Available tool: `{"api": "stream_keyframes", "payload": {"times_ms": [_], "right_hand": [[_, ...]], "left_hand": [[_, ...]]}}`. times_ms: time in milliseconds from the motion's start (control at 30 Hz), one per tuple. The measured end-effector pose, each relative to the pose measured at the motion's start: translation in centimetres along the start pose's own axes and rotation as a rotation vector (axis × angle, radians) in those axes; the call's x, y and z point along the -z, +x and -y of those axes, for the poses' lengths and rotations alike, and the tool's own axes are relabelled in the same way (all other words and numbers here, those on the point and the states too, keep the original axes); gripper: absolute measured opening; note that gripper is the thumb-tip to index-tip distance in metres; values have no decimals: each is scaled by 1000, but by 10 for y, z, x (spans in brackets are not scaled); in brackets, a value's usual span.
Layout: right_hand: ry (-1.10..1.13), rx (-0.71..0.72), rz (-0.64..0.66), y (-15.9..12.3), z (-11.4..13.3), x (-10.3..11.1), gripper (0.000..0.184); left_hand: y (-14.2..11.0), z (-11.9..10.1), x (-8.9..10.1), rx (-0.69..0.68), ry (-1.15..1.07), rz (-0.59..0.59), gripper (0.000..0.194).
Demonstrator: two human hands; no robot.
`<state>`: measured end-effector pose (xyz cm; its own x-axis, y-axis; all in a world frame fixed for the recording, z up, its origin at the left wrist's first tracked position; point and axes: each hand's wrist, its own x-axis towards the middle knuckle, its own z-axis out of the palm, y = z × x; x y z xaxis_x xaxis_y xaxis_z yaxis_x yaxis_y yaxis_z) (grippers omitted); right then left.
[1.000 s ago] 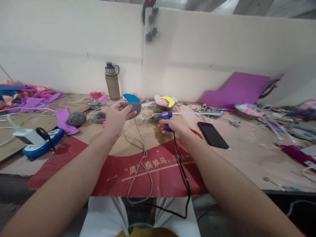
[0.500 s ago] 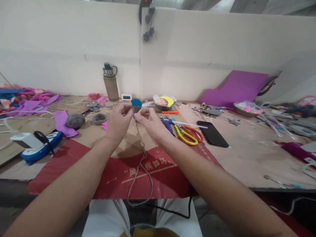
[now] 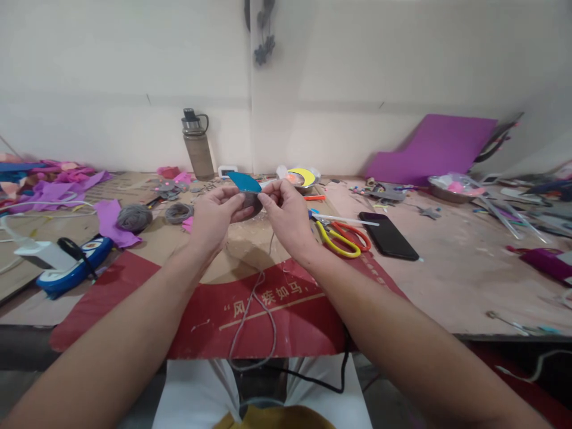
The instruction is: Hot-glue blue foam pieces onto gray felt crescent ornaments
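A blue leaf-shaped flat piece (image 3: 245, 182) has its lower part covered in dark grey. My left hand (image 3: 215, 215) grips it from the left, thumb in front. At its right end, my right hand (image 3: 288, 210) is closed in a pinch, apparently on the grey yarn (image 3: 274, 322); the fingertips partly hide the hold. From below that hand the strand hangs down and loops over the red printed cardboard (image 3: 201, 322), past its front edge.
Yellow-and-orange-handled scissors (image 3: 342, 239) and a black phone (image 3: 388, 236) lie to the right. On the left are a grey yarn ball (image 3: 134, 218), a yarn coil (image 3: 179, 213) and a blue power strip (image 3: 74, 268). A bottle (image 3: 198, 149) stands behind.
The blue piece has turned and tilted, showing more of its blue face and its grey lower part. My right hand has shifted slightly right and up, and the upper yarn moved with it.
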<state>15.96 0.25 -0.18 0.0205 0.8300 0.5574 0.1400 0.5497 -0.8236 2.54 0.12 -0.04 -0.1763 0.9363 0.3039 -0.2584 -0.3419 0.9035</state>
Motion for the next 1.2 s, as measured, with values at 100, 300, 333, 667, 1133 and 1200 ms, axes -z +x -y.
{"api": "stream_keyframes", "payload": {"times_ms": [100,300,333,667,1133,1200], "right_hand": [[-29,33,-34,-1,2,2,9],[-34,33,-47,-1,1,4,9],[-33,40,-46,0,0,4,9],[-41,115,-1,-3,-2,6,6],[-23,73,-46,0,-2,7,4],[3,35,-38,1,-1,7,5]], "left_hand": [[-3,-1,-2,25,-14,20,18],[-5,-3,-2,27,-37,81,20],[-4,-3,-2,27,-39,88,21],[-2,-7,-1,45,-124,-33,14],[-5,-11,-5,114,-137,-14,12],[-5,-11,-4,116,-140,-10,12]]}}
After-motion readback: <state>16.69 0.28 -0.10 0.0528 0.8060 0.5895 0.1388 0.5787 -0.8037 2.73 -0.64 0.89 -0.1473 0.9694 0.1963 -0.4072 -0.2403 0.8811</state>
